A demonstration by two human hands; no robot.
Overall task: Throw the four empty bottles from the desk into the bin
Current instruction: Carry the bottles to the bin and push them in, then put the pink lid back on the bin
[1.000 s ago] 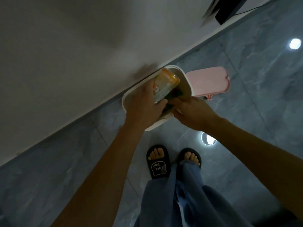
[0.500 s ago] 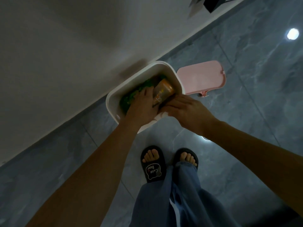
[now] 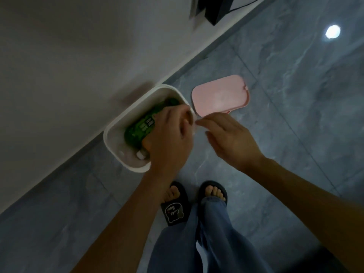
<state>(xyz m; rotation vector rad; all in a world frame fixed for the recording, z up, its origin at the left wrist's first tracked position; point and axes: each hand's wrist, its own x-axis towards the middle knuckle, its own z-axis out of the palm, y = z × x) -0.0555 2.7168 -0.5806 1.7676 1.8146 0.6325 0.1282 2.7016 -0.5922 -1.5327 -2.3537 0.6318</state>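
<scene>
A white bin (image 3: 110,138) stands on the floor against the wall. A green-labelled bottle (image 3: 143,125) lies inside it, and a white cap (image 3: 140,155) shows at the near end. My left hand (image 3: 169,138) hovers over the bin's right half with its fingers loosely bent. Nothing shows in its grip, and it hides whatever lies beneath it. My right hand (image 3: 230,138) is just right of the bin's rim, fingers apart and empty. The orange bottle is out of sight.
The bin's pink lid (image 3: 220,95) lies flat on the grey tiled floor to the right of the bin. My feet in black slippers (image 3: 175,205) stand just in front of it. A dark object (image 3: 214,6) sits against the wall at the top.
The orange bottle has dropped out of sight under my left hand. My right hand has let go and pulled back to the right of the bin, fingers spread.
</scene>
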